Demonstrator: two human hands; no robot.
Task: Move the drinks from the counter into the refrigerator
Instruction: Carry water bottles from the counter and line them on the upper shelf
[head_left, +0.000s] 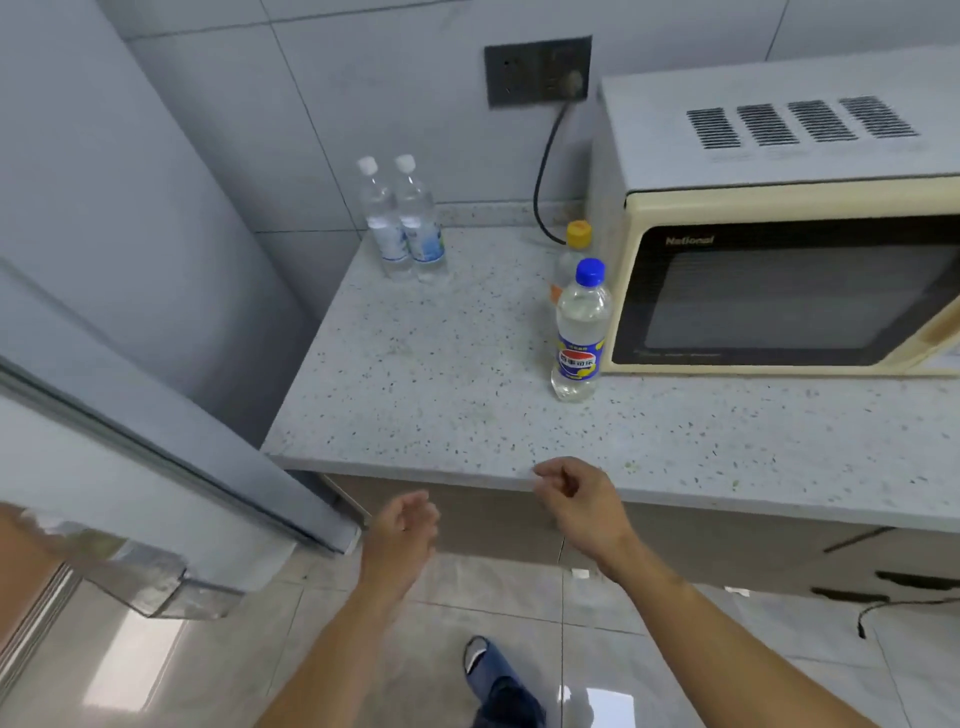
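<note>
Right now both my left hand (402, 530) and right hand (571, 493) hang loosely curled, holding nothing, at lower centre. Mid-frame on the counter (415, 374) stands the blue-capped bottle (579, 332): full, probably heavy, slick plastic; I'd wrap its labelled waist.
</note>
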